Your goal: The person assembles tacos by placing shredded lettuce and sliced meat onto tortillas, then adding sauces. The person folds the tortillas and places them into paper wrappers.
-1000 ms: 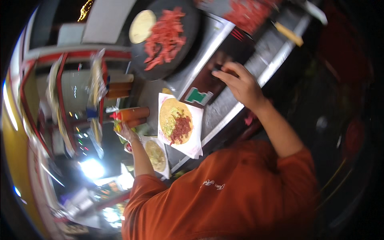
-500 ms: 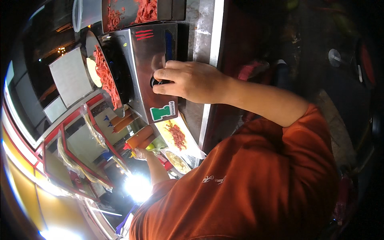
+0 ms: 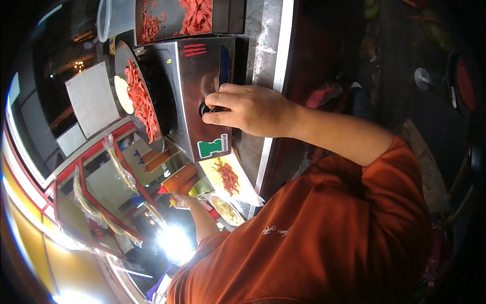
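Note:
My bare right hand (image 3: 250, 110) is closed around a black knob (image 3: 204, 109) on the front of a metal stove (image 3: 191, 71). Over the burner lies a round flat pan (image 3: 124, 54) with shredded red meat (image 3: 141, 101) and a pale flatbread (image 3: 123, 95) at its edge. My left hand (image 3: 183, 201), in a clear plastic glove, is curled at the yellow tip of a squeeze bottle (image 3: 173, 202); much of its grip is hidden. Beside it is an orange squeeze bottle (image 3: 178, 177) with a red cap. A flatbread topped with meat (image 3: 228, 177) lies on white paper near the stove.
A metal tray (image 3: 174, 25) of red meat stands beside the stove. A bowl of pale chopped food (image 3: 227, 211) sits near my left forearm. Red-framed shelves (image 3: 104, 202) with plastic covers line the far side. The counter's metal edge (image 3: 283, 45) runs along my body.
The whole view has shifted slightly, so the stove and pan appear farther right and lower. My right hand stays on the knob, and my left stays by the bottles.

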A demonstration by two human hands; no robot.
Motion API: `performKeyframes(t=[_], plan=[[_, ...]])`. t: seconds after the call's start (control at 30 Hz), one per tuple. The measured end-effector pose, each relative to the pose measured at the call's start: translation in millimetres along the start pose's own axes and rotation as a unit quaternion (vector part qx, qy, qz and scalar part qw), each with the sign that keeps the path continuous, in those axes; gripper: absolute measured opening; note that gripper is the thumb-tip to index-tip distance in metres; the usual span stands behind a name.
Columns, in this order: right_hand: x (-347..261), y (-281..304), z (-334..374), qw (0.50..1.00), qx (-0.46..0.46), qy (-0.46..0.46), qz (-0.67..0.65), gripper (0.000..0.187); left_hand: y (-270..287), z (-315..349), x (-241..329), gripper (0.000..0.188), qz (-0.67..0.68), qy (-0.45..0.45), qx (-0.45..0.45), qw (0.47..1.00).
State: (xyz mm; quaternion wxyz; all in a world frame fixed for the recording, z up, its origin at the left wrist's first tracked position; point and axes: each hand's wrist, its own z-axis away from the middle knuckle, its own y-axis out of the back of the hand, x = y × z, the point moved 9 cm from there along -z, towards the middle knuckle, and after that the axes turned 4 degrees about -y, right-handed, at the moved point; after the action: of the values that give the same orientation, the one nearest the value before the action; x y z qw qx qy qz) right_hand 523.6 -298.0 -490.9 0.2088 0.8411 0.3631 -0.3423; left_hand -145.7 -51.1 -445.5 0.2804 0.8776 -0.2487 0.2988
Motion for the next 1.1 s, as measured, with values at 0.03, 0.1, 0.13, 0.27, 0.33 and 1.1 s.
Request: performKeyframes(t=[0.03,0.1,0.13,0.27,0.33,1.1], plan=[[1,2,-1,1.000,-0.001,-0.007,-0.010,0.031,4,3,0,0.023,-0.008,0.007,0.013,1.000],[0,9,-5,0.999,-0.007,-0.026,-0.040,0.039,17,13,4,0.021,-0.026,0.028,0.049,0.998],[-5,21,-7,0.998,0.032,-0.009,-0.049,0.050,26,21,8,0.021,-0.041,0.043,0.074,0.995],[-25,37,1,0.974,0.129,-0.071,-0.170,0.014,74,51,67,0.019,0.067,0.022,0.163,0.984],[-58,-1,6,0.974,0.037,-0.065,-0.215,0.010,97,66,113,0.021,0.258,-0.021,0.188,0.947],[-141,-288,25,0.878,-0.213,-0.293,-0.313,0.043,64,335,225,0.040,0.342,0.197,-0.582,0.711]])
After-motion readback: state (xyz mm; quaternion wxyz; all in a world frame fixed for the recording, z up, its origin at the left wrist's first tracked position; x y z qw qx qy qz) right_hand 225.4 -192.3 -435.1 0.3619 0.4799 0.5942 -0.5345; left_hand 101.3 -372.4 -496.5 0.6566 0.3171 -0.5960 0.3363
